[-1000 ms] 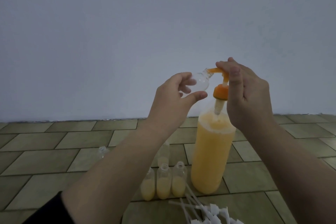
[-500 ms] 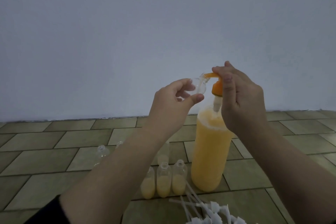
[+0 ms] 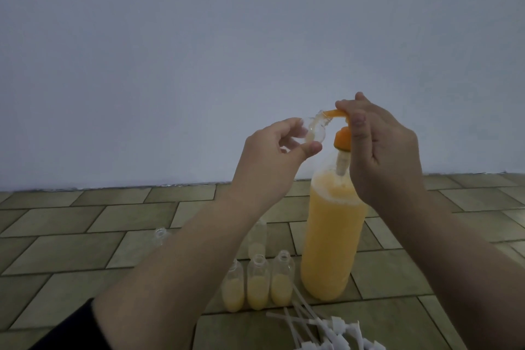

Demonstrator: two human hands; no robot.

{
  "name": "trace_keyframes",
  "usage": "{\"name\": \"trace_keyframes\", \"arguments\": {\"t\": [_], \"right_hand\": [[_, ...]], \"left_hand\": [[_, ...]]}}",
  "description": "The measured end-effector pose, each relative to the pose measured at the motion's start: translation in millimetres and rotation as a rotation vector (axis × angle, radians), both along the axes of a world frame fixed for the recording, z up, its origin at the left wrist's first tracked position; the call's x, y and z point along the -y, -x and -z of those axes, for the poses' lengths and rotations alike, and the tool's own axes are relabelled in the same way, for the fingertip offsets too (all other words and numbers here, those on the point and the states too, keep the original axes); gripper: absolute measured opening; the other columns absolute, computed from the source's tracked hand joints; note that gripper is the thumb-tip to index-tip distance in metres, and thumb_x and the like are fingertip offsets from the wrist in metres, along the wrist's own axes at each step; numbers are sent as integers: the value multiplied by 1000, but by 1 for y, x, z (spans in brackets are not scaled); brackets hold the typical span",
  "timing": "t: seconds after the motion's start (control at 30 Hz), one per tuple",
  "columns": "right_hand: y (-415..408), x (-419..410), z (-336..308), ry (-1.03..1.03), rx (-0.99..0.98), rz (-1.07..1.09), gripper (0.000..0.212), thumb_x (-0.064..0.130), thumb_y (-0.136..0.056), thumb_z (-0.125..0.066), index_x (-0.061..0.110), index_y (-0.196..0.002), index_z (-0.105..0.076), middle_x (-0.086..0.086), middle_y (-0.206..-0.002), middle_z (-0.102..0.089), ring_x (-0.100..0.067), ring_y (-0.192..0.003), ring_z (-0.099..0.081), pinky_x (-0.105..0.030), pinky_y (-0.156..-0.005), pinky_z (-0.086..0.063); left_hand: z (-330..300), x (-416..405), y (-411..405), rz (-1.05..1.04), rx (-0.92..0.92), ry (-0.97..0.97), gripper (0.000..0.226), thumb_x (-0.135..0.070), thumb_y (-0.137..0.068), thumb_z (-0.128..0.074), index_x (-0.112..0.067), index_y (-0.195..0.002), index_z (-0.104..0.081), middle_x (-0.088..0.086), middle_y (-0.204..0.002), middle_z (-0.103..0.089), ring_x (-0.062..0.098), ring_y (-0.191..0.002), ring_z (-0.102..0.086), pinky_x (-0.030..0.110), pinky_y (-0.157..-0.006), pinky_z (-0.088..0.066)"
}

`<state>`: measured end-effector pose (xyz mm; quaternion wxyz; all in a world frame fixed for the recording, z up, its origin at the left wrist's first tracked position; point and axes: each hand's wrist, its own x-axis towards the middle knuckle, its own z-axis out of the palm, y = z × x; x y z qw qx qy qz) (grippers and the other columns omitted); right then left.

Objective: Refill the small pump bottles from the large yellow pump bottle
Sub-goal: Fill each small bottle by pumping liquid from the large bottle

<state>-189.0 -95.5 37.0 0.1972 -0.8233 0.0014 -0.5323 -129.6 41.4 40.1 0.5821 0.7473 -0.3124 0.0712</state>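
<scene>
The left hand pinches a small clear bottle tilted so its mouth meets the orange spout. The right hand closes on the pump head of the large yellow bottle, standing on the floor, ready to press.

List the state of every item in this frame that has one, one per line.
Large yellow bottle: upright on the floor, nearly full.
Orange pump: right hand on top.
Small clear bottle: tilted, mouth at the spout, held by left hand.
Three small bottles: upright, uncapped, partly filled.
White pump tops: lying loose on the floor.
</scene>
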Motion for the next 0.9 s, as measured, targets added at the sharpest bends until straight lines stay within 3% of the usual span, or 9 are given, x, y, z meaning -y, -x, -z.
{"name": "trace_keyframes", "arguments": {"t": [0.1, 0.2, 0.3, 0.67, 0.83, 0.9], "right_hand": [[1, 0, 3, -3, -18, -17, 48, 31, -100, -23, 9, -113, -64, -3, -118, -62, -4, -121, -38, -7, -92, -26], [6, 2, -3, -21, -18, -28, 50, 33, -101, -23, 8, -108, -65, 8, -114, -56, -2, -120, -37, -6, -90, -27], [7, 2, -14, -49, -20, -26, 54, 41, -99, -18, 16, -118, -63, 17, -110, -44, 0, -116, -38, -7, -88, -29], [0, 0, 5, -47, -23, -13, 45, 29, -101, -24, 11, -117, -62, 14, -111, -51, 0, -122, -36, 1, -92, -23], [6, 2, -12, -20, -29, -40, 50, 34, -100, -21, 12, -116, -63, 17, -110, -46, -1, -120, -36, -11, -91, -30], [4, 3, -14, -23, -27, -33, 49, 35, -101, -21, 14, -120, -61, 17, -110, -45, 1, -121, -35, -8, -92, -29]], "left_hand": [[0, 0, 1, -8, 0, -25, 46, -28, -83, -70, -17, -126, -59, -19, -99, -62, 3, -92, -59, 11, -79, -43], [-6, 1, 4, -5, 21, -45, 44, -30, -83, -69, -18, -124, -60, -20, -95, -61, 1, -86, -57, 11, -76, -41], [-13, 0, 3, -12, 56, -44, 46, -30, -84, -68, -18, -127, -58, -17, -103, -62, 2, -95, -58, 10, -78, -42], [-1, 0, 2, -3, 15, -62, 45, -28, -85, -68, -17, -127, -58, -15, -98, -61, 5, -87, -57, 18, -81, -44], [-11, -1, 3, -16, 48, -65, 44, -31, -85, -67, -19, -126, -59, -18, -97, -62, 0, -86, -57, 12, -76, -43], [-15, -1, 2, -21, 61, -59, 45, -31, -85, -67, -19, -127, -58, -16, -102, -63, 0, -91, -58, 14, -80, -44]]}}
